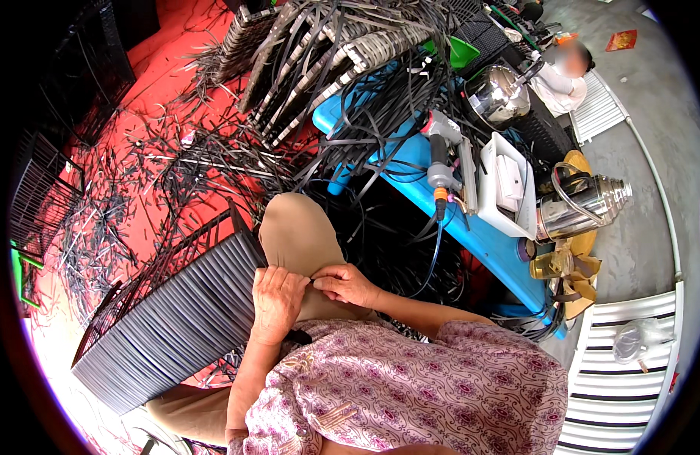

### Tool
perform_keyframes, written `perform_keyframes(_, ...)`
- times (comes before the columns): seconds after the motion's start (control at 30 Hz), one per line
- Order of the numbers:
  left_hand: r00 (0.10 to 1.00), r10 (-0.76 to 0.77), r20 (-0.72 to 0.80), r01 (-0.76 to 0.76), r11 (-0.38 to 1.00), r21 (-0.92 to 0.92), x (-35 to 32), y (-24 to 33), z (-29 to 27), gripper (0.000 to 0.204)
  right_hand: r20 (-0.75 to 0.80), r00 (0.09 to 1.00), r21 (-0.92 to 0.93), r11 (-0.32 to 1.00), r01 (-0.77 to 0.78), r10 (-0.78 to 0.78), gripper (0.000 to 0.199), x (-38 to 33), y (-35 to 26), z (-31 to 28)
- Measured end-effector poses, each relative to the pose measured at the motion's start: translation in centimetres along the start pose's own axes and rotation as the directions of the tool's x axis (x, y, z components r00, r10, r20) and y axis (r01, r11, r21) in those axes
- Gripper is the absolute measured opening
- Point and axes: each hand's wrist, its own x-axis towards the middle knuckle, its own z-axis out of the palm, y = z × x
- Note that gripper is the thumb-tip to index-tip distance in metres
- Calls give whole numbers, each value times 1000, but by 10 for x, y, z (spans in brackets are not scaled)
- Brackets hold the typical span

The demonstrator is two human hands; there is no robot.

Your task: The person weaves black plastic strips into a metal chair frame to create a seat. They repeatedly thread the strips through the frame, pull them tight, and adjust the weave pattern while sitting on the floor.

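While bent, fingers (269,279) beside ribbed panel (175,326)

A white tray (487,199) is sitting at the right edge of a blue bench (495,262), holding pale boxes. A steel vacuum flask (588,205) is standing just right of the tray; a polished round vessel (495,97) is resting above it in view. A clear plastic bag (644,341) is lying on a white slatted panel (621,388). A red packet (621,40) is lying on the gray floor (644,163).
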Motion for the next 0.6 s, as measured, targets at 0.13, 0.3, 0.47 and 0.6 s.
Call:
perform_keyframes(0.13,1000,-21,16,21,1000,3,0,4,-2,10,-4,991,-22,991,131,-131,20,1,6,3)
perform_keyframes(0.3,1000,-13,6,13,1000,9,0,9,-7,7,4,985,-34,985,171,-171,19,3,9,4)
perform_keyframes(0.47,1000,-10,13,9,1000,28,-2,9,-6,7,-8,997,-47,996,74,-75,17,-1,6,3)
perform_keyframes(0.6,1000,-9,8,8,1000,26,-3,8,-3,7,-3,996,-46,995,93,-93,17,-1,4,5)
